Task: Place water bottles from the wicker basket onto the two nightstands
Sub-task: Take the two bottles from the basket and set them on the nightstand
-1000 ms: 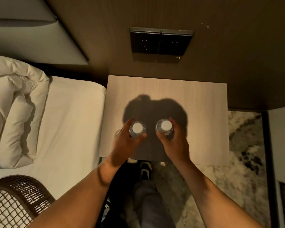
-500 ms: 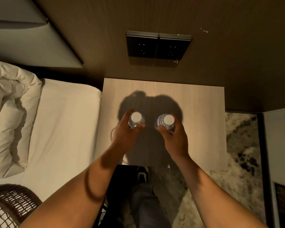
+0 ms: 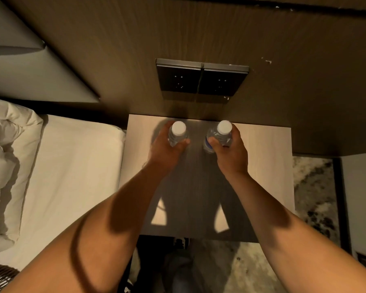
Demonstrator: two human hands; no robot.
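Note:
Two clear water bottles with white caps stand upright near the back edge of the light wooden nightstand (image 3: pixel 268 176), close to the wall. My left hand (image 3: pixel 164 152) wraps around the left bottle (image 3: pixel 177 134). My right hand (image 3: pixel 230 154) wraps around the right bottle (image 3: pixel 221 134), which has a blue label. I cannot tell whether the bottle bases touch the top. A sliver of the wicker basket (image 3: pixel 0 275) shows at the bottom left corner.
A dark double wall socket (image 3: pixel 201 78) sits on the wood panel just above the nightstand. The bed (image 3: pixel 72 176) with white sheet and a duvet (image 3: pixel 6 155) lies to the left. Patterned carpet (image 3: pixel 313 197) lies to the right and below.
Both hands have carried the bottles from the middle of the nightstand toward its back edge by the wall. The view has shifted forward, and most of the basket has left the frame.

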